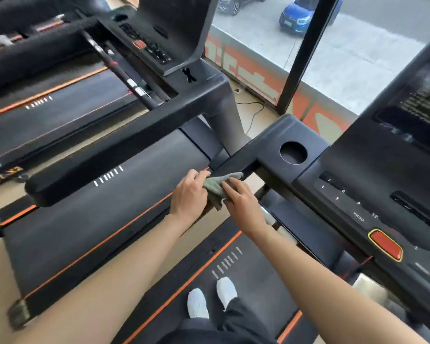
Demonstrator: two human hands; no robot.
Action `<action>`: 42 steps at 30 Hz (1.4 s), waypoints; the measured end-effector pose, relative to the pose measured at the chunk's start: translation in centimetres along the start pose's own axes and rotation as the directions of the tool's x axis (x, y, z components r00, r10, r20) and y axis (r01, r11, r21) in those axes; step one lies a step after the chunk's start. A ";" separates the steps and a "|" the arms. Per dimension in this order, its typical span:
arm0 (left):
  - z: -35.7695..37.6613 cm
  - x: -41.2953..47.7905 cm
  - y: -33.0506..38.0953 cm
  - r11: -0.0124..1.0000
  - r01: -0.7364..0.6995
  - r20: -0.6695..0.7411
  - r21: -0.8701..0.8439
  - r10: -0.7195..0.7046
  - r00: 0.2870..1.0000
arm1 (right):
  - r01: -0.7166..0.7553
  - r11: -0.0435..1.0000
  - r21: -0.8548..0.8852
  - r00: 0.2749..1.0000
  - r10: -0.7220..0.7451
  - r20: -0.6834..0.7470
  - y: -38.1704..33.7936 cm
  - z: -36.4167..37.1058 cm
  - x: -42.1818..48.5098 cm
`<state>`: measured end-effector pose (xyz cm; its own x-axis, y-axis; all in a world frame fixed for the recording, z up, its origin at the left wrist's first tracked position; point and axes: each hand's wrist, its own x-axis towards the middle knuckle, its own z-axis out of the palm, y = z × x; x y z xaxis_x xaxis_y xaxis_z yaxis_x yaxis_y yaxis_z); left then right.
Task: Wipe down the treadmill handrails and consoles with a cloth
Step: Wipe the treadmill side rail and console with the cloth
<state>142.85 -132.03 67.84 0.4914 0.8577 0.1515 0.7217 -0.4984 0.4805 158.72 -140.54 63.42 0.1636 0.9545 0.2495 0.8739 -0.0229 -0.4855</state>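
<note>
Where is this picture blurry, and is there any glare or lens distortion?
Head view: the far treadmills at upper left are smeared by motion blur; the left hand, right hand and cloth are fairly sharp; daylight through the window washes the pavement pale; the wide lens slants the window post and handrail.

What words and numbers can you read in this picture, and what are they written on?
"3", "6", "9", "12": on the button strip of the near console.
"PROG": on the same strip, beside the "12".
Other small marks on that strip: too small to read.
Text on the screen: too blurred to read.
Buttons on the far console: too blurred to read.
Plate on the blue car: too small to read.
</note>
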 end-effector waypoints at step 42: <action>-4.9 -26.9 -15.0 0.934 0.354 -0.456 0.045 -0.296 0.839 | 0.609 0.785 0.115 0.669 -0.587 0.456 -20.7 9.1 -2.2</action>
<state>116.43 -146.98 60.84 -0.0233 0.9250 0.3792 0.8700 -0.1681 0.4635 136.10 -139.45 65.30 -0.6119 0.7878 0.0702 0.7324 0.5979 -0.3256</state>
